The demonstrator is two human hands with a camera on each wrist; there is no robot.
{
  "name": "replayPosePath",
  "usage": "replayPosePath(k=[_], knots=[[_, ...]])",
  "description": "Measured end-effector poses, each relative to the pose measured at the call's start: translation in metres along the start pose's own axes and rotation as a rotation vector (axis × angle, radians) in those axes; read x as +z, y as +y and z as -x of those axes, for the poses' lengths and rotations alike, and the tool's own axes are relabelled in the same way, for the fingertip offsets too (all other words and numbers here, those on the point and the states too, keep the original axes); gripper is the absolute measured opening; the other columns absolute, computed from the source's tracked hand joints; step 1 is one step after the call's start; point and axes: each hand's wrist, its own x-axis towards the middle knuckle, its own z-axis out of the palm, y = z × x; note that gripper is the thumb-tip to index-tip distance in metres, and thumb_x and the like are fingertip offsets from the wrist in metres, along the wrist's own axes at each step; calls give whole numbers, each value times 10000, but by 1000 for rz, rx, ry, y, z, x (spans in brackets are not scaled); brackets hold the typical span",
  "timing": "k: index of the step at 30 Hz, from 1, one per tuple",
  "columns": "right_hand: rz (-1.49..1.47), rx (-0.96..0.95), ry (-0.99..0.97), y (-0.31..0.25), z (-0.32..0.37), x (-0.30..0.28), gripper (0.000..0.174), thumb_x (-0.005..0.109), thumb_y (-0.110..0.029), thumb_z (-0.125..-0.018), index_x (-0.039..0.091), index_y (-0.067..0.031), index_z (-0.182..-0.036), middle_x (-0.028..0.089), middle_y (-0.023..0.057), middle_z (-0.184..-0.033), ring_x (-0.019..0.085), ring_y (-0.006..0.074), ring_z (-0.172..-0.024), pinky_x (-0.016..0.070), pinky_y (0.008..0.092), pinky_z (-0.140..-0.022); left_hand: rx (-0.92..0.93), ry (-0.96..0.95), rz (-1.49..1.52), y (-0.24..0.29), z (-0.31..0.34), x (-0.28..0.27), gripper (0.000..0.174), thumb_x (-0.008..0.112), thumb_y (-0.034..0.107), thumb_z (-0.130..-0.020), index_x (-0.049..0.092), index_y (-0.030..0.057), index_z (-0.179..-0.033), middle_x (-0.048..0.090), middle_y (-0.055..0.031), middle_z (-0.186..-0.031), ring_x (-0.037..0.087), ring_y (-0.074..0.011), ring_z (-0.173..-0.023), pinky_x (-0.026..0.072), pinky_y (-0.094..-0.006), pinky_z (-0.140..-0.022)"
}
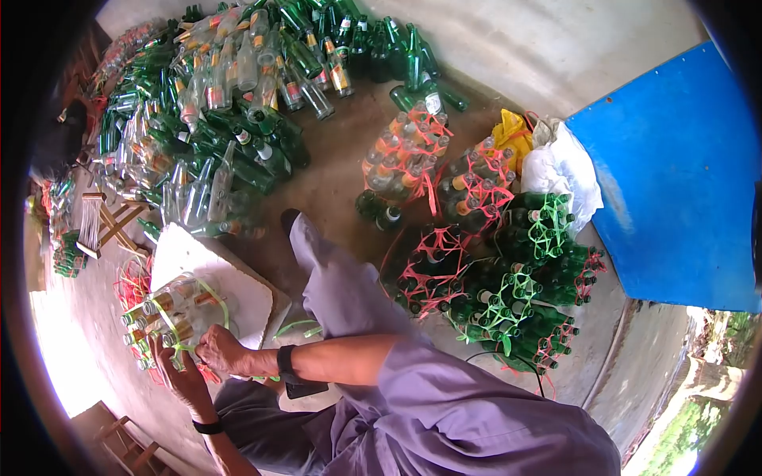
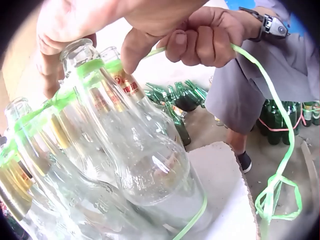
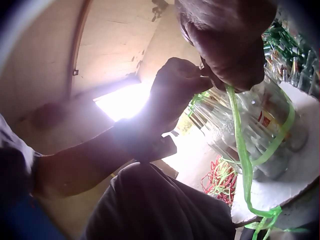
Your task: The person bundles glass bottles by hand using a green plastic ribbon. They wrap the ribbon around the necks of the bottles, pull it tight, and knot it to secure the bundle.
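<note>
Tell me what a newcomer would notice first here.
A heap of green and clear glass bottles fills the floor at the top left of the head view, with bundles tied in pink and green string to the right. Nearer, on a white foam slab, the left hand and right hand grip a green plastic strap round a bundle of clear glass bottles.

No legible text anywhere. Nearest candidate: neck label on the clear bottle, red characters on gold, too blurred to read. Body label in the right wrist view is a red-white smear. Green bottles' labels are too small.
</note>
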Motion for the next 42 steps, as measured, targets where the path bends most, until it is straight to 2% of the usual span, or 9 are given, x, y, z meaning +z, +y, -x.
replayPosePath(k=[10, 16, 18, 20, 23, 30, 37, 40, 42], knots=[[-192, 69, 92, -1, -1, 3, 111, 620, -246, -855, 634, -137, -860, 577, -41, -757, 631, 128, -791, 448, 350, -615, -179, -43, 221, -9, 8, 1, 86, 621, -61, -877, 652, -25, -948, 673, -166, -1077, 520, -340, -1276, 417, -457, -1038], [-130, 71, 114, 1, 1, -2, 91, 600, -239, -878, 625, -154, -857, 589, -56, -735, 654, 119, -795, 454, 352, -618, -153, -36, 264, 0, 5, -1, 187, 600, -128, -822, 661, -7, -952, 645, -140, -1127, 532, -291, -1242, 427, -395, -1006], [-96, 50, 120, 0, 2, 0, 95, 592, -241, -887, 626, -158, -858, 602, -57, -739, 661, 119, -801, 459, 347, -629, -165, -104, 252, -3, 4, -4, 214, 605, -137, -825, 671, 8, -967, 457, -164, -1506, 581, -232, -1175, 450, -334, -972], [-29, 38, 155, -1, 3, 4, 99, 589, -235, -891, 629, -154, -852, 628, -48, -754, 669, 119, -806, 466, 339, -637, -195, -104, 274, 4, 2, -5, 215, 598, -148, -814, 662, 8, -947, 452, -170, -1512, 572, -233, -1213, 449, -330, -963], [-87, 45, 166, -1, 5, 0, 104, 592, -226, -879, 640, -144, -839, 646, -26, -735, 680, 136, -778, 484, 337, -650, -126, -43, 251, 13, -2, -5, 203, 582, -152, -785, 636, 10, -895, 656, -139, -1021, 504, -320, -1280, 434, -391, -980], [-453, 88, 288, 4, 8, 8, 96, 629, -164, -824, 667, -113, -753, 654, 61, -685, 683, 187, -674, 526, 330, -647, -157, -77, 265, 9, 2, -5, 180, 584, -139, -800, 634, 12, -886, 669, -165, -1025, 437, -351, -1383, 410, -428, -1030], [-237, 11, 257, 6, 8, 10, 62, 653, -132, -783, 700, -95, -770, 678, 90, -698, 694, 202, -681, 545, 329, -646, -15, -66, 98, -4, 4, -1, 122, 614, -98, -817, 640, 9, -868, 664, -175, -1127, 464, -341, -1358, 428, -430, -1016], [-337, 73, 116, 6, 11, -22, 123, 666, -148, -798, 720, -38, -809, 698, 140, -718, 707, 240, -693, 554, 358, -648, -28, -54, 99, -5, 7, 2, 121, 624, -103, -791, 639, 5, -843, 676, -175, -1080, 429, -394, -1385, 409, -484, -1045], [-1268, 588, 165, 0, 11, -41, 239, 644, -192, -835, 717, 35, -848, 708, 206, -742, 714, 297, -705, 561, 390, -670, -77, -68, 128, -4, 5, -1, 128, 631, -114, -771, 635, 2, -826, 677, -183, -1080, 389, -434, -1420, 391, -521, -1070]])
